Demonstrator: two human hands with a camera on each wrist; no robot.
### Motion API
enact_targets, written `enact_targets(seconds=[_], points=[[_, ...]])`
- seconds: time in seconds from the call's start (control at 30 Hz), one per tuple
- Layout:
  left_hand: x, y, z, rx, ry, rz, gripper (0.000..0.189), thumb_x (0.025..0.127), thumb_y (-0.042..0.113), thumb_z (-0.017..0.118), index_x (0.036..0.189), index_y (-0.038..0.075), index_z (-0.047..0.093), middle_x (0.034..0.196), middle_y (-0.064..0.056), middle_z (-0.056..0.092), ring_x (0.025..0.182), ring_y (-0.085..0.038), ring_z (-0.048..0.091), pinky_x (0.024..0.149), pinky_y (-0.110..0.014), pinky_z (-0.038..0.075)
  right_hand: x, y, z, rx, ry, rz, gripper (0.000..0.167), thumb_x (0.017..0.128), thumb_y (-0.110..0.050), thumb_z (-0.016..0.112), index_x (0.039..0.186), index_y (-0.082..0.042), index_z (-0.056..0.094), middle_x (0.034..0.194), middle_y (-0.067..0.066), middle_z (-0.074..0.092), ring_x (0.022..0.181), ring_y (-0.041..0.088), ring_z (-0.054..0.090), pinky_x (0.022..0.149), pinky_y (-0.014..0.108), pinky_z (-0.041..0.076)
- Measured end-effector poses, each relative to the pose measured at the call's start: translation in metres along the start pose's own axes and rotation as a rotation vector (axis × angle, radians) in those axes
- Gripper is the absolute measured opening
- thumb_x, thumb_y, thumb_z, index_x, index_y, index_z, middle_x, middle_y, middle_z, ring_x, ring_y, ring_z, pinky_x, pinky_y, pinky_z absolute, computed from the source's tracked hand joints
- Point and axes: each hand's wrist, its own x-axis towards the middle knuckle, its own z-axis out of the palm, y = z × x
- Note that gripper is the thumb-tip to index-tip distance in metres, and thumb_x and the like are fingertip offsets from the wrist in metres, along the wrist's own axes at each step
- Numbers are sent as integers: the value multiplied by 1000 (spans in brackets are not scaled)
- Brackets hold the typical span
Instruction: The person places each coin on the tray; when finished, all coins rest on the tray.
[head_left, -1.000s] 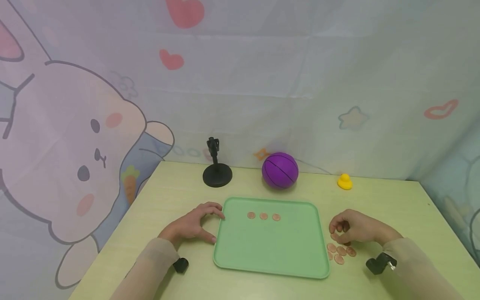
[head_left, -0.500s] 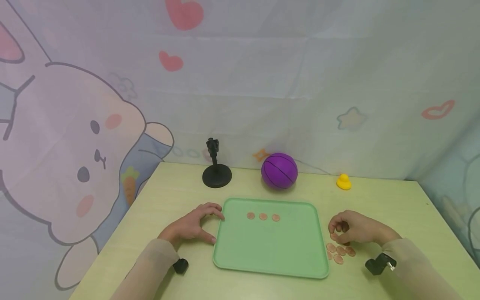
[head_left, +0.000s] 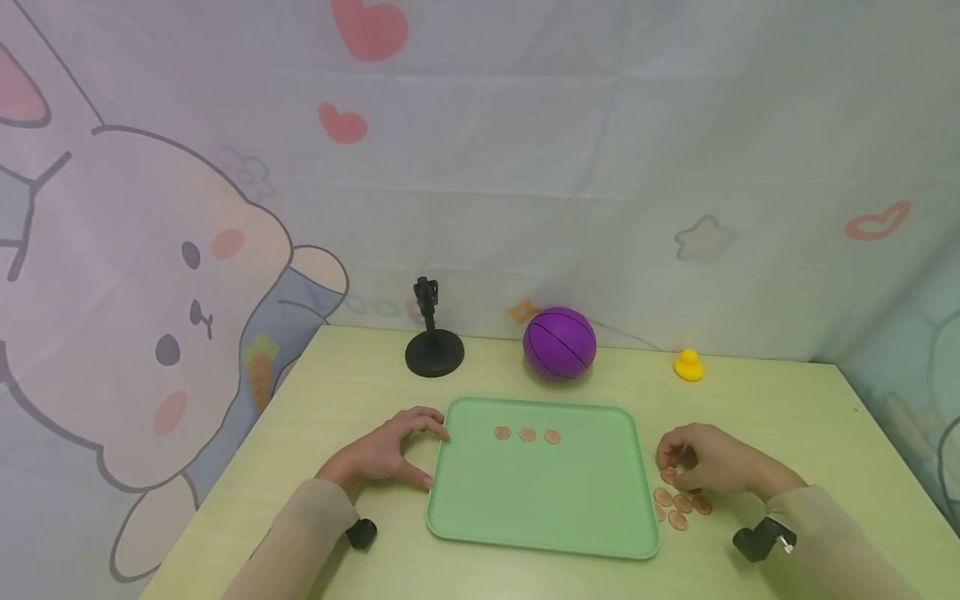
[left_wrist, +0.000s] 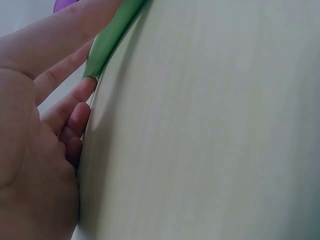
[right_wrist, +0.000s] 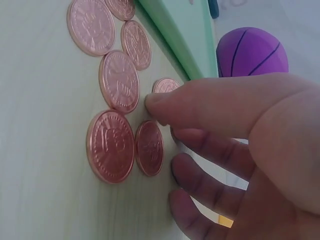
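A green tray [head_left: 543,500] lies on the table with three copper-coloured coins [head_left: 527,434] in a row near its far edge. My left hand [head_left: 382,450] rests against the tray's left rim, thumb and fingers spread apart; in the left wrist view, fingertips [left_wrist: 90,85] touch the green rim. Right of the tray, my right hand [head_left: 716,458] has its thumb and index finger at a coin [head_left: 669,475], low over the table. In the right wrist view the thumb [right_wrist: 200,105] partly covers that coin and hides the index finger. Several loose coins [right_wrist: 119,82] lie beside this hand.
Along the back of the table stand a black stand [head_left: 435,353], a purple ball [head_left: 559,343] and a yellow rubber duck [head_left: 688,365]. Behind them hangs a printed cloth [head_left: 480,192]. A black wrist camera [head_left: 761,538] sits on the right wrist.
My right hand has shifted very slightly, and a bit more of the coin at its fingertips shows. The left hand, the tray and the row of coins stay in place.
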Motion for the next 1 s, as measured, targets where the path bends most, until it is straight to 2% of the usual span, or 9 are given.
enact_targets(seconds=[0.13, 0.23, 0.33, 0.53, 0.73, 1.0], points=[[0, -1, 1, -7, 3, 3, 63, 71, 32, 98, 127, 29, 69, 155, -3, 45, 150, -34, 30, 122, -65, 19, 1, 1, 0, 36, -26, -1, 16, 88, 5, 74, 95, -9, 67, 80, 2, 62, 56, 11, 59, 56, 28, 54], [0, -1, 1, -4, 5, 8, 63, 71, 32, 98, 127, 29, 69, 155, -4, 45, 150, -35, 31, 121, -65, 20, 1, 3, 0, -5, -3, -17, 19, 87, 5, 74, 95, -11, 69, 78, -2, 61, 60, 9, 58, 57, 26, 52], [0, -2, 0, 3, 2, 8, 63, 71, 32, 98, 127, 29, 69, 156, -5, 45, 150, -35, 31, 122, -64, 20, 2, 3, 0, -49, 41, -23, 20, 88, 4, 75, 96, -14, 70, 79, -4, 62, 66, 7, 57, 60, 25, 51], [-1, -2, 0, 12, 0, 1, 63, 71, 34, 98, 126, 31, 68, 156, -4, 45, 150, -34, 31, 122, -64, 20, 2, 1, -2, -18, 94, -24, 13, 92, 1, 75, 97, -10, 72, 85, 1, 69, 67, 12, 64, 68, 25, 55], [0, 0, 1, 12, 7, 17, 62, 72, 33, 98, 127, 29, 69, 155, -5, 46, 149, -35, 32, 121, -65, 21, 2, 2, -3, 22, 105, 7, 12, 93, 2, 73, 99, -8, 74, 85, 5, 70, 56, 19, 66, 68, 27, 56], [0, 1, 1, 1, 7, 8, 62, 73, 32, 97, 127, 26, 69, 156, -6, 46, 149, -36, 30, 121, -66, 20, 4, 5, -1, 20, 108, 26, 20, 90, -2, 77, 109, -6, 78, 88, 2, 73, 58, 17, 67, 72, 25, 56]])
